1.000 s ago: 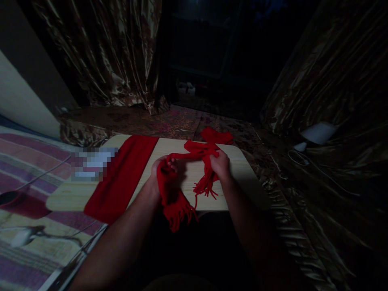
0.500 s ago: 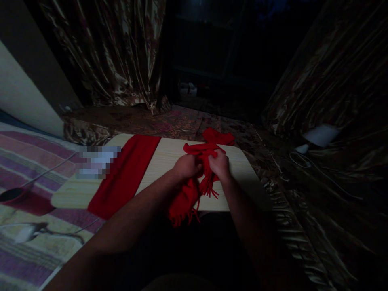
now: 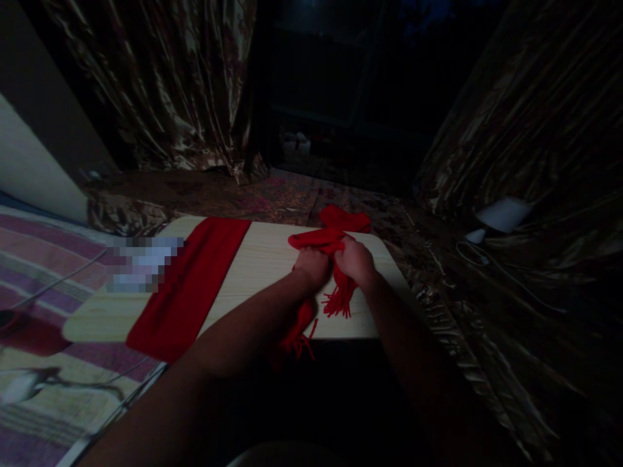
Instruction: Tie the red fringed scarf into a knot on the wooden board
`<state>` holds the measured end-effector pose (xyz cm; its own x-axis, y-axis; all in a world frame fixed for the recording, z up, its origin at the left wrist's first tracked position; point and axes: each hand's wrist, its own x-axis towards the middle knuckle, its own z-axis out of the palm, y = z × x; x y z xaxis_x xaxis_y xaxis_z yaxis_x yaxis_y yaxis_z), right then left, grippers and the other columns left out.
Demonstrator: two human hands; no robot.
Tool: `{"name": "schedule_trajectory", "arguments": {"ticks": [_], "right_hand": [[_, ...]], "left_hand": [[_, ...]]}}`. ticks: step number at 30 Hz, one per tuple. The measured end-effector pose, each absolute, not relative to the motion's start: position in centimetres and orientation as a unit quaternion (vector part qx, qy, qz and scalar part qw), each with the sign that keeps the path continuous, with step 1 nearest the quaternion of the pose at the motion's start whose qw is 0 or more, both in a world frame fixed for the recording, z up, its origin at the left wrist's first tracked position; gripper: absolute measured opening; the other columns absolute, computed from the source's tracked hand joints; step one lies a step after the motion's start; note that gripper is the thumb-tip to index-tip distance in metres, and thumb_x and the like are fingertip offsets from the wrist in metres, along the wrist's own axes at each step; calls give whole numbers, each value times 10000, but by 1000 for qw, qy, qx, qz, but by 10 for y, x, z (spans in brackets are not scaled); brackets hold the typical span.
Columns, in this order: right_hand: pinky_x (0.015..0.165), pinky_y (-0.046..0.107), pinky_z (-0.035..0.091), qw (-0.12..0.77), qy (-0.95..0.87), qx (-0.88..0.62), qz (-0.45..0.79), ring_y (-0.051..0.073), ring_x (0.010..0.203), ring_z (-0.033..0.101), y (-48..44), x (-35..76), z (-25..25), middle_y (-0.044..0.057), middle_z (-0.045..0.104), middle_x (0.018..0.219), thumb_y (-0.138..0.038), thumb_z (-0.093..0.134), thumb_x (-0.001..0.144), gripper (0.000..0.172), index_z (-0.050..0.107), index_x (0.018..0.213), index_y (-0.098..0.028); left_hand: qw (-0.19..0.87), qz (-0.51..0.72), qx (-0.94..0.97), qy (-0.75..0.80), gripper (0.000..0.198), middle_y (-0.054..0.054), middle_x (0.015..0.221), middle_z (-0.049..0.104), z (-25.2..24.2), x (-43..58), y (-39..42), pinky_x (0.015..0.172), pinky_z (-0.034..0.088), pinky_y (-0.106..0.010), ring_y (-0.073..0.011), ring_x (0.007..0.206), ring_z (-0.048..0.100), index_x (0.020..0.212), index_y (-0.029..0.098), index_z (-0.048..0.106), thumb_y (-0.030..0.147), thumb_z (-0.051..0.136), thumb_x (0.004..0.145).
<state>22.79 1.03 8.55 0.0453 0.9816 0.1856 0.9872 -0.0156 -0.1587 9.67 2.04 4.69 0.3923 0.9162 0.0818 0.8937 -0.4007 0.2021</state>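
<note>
A red fringed scarf [image 3: 316, 239] is bunched over the right half of a pale wooden table [image 3: 263, 272]. My left hand [image 3: 314, 264] is closed on it, with a fringed end hanging below the wrist past the table's near edge. Close beside it, my right hand [image 3: 356, 261] grips the scarf too, and another fringed end dangles under its fingers. The fingertips of both hands are partly hidden by cloth. Across the left part of the table lies a flat red cloth strip [image 3: 195, 285]. More red fabric [image 3: 343, 217] shows beyond the table's far edge.
A blurred-out pale item [image 3: 143, 263] lies on the table's left side. Left of the table are a striped bedspread [image 3: 39, 415], a dark red container [image 3: 34, 334] and cables. A white lamp [image 3: 503, 214] with a cord stands at right. Patterned curtains [image 3: 195, 97] hang behind.
My left hand has moved slightly right, up against the bunched scarf near my right hand. My right hand has shifted a little, and the hanging fringe has swung. The view has turned slightly right.
</note>
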Motion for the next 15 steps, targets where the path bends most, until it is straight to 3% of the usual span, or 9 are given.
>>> {"name": "schedule_trajectory", "arguments": {"ticks": [7,12,15], "right_hand": [[859,304,510,152,-679,-718,16,269,1012,709,13,233,79,161,746,1072,-245,545,888,308,667,1155,-154],[874,294,510,175,-680,-712,36,261,1023,709,16,234,77,149,748,1102,-241,548,880,314,674,1155,-158],[864,294,515,179,-675,-715,43,258,1003,712,16,233,77,147,750,1097,-243,547,877,322,683,1156,-159]], "left_hand": [[110,99,827,543,356,-246,1017,725,47,87,16,899,498,-428,-359,998,701,1100,99,708,332,492,941],[74,106,831,541,577,-281,1136,681,44,87,15,974,455,-492,-410,1104,644,1260,66,609,480,629,859],[56,109,832,541,427,-263,1146,683,39,89,15,1006,413,-503,-394,1131,622,1161,81,682,405,559,909]]}}
